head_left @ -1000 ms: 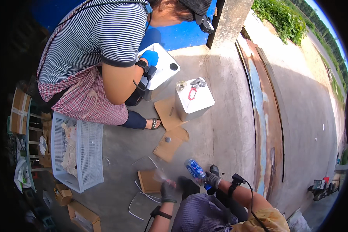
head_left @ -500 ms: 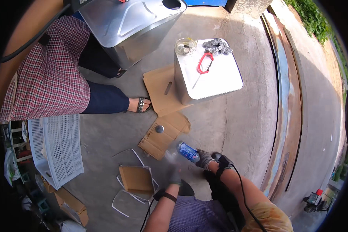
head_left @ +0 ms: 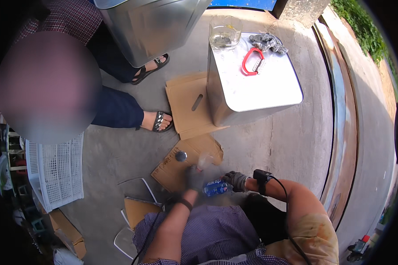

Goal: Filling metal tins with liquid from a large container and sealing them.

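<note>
My left hand (head_left: 193, 178), in a dark glove, is closed and blurred by motion. Out of its top sticks a clear see-through piece (head_left: 206, 158) with a bit of red at the grip; its kind is too smeared to tell. Close by on the right, my gloved right hand (head_left: 236, 180) grips one end of a plastic bottle (head_left: 214, 187) with a blue label, tilted on its side. Both hands are low in front of my lap. Just beyond them, a flat piece of cardboard (head_left: 166, 170) lies on the floor with a small round dark disc (head_left: 181, 156) on it.
A square metal tin (head_left: 261, 95) carries a glass jar (head_left: 225, 33), a red carabiner-like ring (head_left: 247, 64) and a grey crumpled cloth (head_left: 269, 43). Another person's sandalled foot (head_left: 161, 121) is at left, near a larger metal container (head_left: 154, 31) and a white plastic basket (head_left: 57, 172).
My left hand has moved up and away from me with the clear piece. The bottle has dropped nearer my lap and turned in my right hand. The view has shifted.
</note>
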